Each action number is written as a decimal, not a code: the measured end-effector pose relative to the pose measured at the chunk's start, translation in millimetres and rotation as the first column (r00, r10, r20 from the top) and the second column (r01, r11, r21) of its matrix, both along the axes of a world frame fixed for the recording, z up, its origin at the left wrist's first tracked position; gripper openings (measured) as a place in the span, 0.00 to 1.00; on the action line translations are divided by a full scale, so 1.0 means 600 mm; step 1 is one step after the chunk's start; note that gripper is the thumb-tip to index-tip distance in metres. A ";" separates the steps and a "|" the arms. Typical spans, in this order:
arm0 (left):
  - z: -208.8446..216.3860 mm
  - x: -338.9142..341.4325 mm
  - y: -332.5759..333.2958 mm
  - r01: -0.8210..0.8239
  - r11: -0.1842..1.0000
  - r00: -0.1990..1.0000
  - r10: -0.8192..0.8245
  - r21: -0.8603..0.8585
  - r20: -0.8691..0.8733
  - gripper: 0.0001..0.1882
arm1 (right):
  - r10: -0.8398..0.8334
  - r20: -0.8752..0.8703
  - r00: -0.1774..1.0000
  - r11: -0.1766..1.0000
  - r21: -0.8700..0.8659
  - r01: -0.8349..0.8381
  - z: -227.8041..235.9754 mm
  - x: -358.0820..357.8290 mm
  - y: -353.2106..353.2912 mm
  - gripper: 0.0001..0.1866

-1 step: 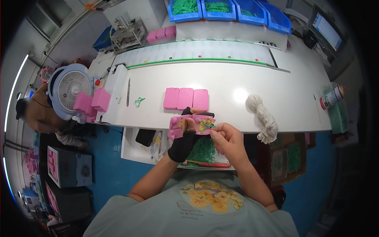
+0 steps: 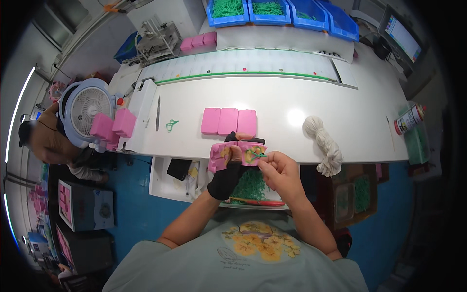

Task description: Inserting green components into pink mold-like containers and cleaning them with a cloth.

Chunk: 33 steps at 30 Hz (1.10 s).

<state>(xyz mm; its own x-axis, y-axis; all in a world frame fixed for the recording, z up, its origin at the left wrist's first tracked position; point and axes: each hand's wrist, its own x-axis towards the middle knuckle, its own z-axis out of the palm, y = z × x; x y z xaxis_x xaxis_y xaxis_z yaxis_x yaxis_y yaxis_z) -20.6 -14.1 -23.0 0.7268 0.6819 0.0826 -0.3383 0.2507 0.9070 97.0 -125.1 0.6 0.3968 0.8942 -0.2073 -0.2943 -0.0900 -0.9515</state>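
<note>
My left hand, in a black fingerless glove, is closed around an opened pink rubber mould with yellowish hollows inside. A slim dark rod sticks out by its fingers; whether it is gripped there, I cannot tell. At the mould's right half, the fingertips of my right hand pinch a thin green wax piece lying over the hollow. Beyond my hands, three pink blocks stand side by side on the white table. Beneath the mould is a tray of green pieces.
To the left lie tweezers and a looped green piece. A white yarn bundle hangs over the front edge at right. Blue bins line the back. A fan and a spray can flank the table; a person is far left.
The pink mould and my left hand have shifted very slightly to the right. Both grips look the same.
</note>
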 end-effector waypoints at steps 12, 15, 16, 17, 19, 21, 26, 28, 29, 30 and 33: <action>0.011 0.009 0.002 -0.098 0.995 0.992 0.100 0.036 -0.081 0.23 | 0.049 -0.116 0.992 0.997 0.062 -0.042 -0.001 -0.025 -0.007 0.06; 0.002 0.012 0.010 -0.027 0.998 1.000 0.027 0.058 -0.011 0.24 | 0.003 0.047 0.999 0.997 0.074 -0.006 0.007 -0.011 0.001 0.08; 0.007 0.013 0.004 -0.053 0.997 0.998 0.054 0.062 -0.013 0.24 | 0.001 0.048 0.999 0.997 0.074 -0.004 0.011 -0.007 0.001 0.08; 0.010 0.014 0.000 -0.079 0.995 0.997 0.080 0.065 -0.014 0.24 | -0.026 0.088 0.996 0.998 0.054 0.021 0.015 -0.003 0.001 0.08; 0.002 0.013 0.001 -0.087 0.992 0.995 0.091 0.087 -0.046 0.24 | -0.051 0.128 0.991 0.998 0.036 0.046 0.018 -0.002 0.001 0.09; -0.001 0.011 0.001 -0.097 0.989 0.991 0.107 0.111 -0.079 0.24 | -0.091 0.248 0.964 0.996 0.046 0.082 0.019 -0.003 0.002 0.10; -0.001 0.011 0.001 -0.077 0.988 0.990 0.091 0.133 -0.106 0.25 | -0.187 0.506 0.842 0.981 0.141 0.133 0.019 -0.014 0.002 0.09; -0.003 0.013 -0.001 -0.103 0.983 0.987 0.120 0.149 -0.107 0.25 | -0.204 0.568 0.797 0.977 0.162 0.135 0.020 -0.018 0.001 0.09; -0.004 0.013 -0.002 -0.129 0.978 0.983 0.148 0.165 -0.109 0.25 | -0.233 0.615 0.753 0.971 0.191 0.144 0.020 -0.020 0.001 0.08; -0.007 0.013 -0.001 -0.130 0.978 0.983 0.149 0.166 -0.109 0.25 | -0.262 0.659 0.705 0.964 0.221 0.151 0.019 -0.022 0.000 0.07; -0.012 0.011 -0.001 -0.152 0.972 0.977 0.174 0.178 -0.120 0.26 | -0.287 0.708 0.646 0.957 0.245 0.156 0.019 -0.028 0.000 0.06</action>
<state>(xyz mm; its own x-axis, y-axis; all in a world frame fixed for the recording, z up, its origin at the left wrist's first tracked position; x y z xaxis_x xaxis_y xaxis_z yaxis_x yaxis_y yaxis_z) -13.9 -14.9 -30.4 0.6192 0.7768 0.1149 -0.2348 0.0436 0.9711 80.1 -125.3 12.1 0.5507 0.7517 0.3629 0.5072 0.0440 -0.8607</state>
